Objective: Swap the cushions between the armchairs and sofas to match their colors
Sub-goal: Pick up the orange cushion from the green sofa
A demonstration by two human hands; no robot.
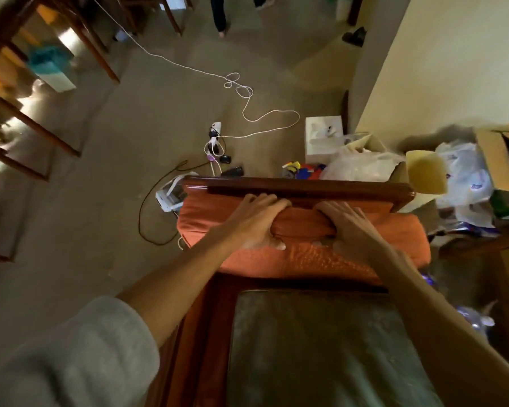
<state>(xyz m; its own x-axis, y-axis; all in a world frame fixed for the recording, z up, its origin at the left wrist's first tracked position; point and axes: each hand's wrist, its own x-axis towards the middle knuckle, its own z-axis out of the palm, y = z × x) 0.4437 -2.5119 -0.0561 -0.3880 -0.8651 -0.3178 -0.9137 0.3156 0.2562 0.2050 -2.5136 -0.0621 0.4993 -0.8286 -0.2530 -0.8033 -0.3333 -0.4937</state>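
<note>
An orange cushion point(306, 259) stands against the back of a dark wooden armchair point(306, 186), just below its top rail. My left hand point(253, 221) and my right hand point(353, 227) both clutch the cushion's upper edge near the middle, bunching the fabric between them. Below, a grey-green seat cushion point(321, 348) lies in the armchair's seat frame. My left arm wears a grey sleeve pushed up past the forearm.
On the carpet behind the chair lie a power strip point(215, 139) with a long white cable point(247, 95), a white box point(323, 139), plastic bags point(365, 165) and cardboard boxes point(500, 163). Wooden chairs point(27, 83) stand at left. A person's legs point(221, 16) are at the top.
</note>
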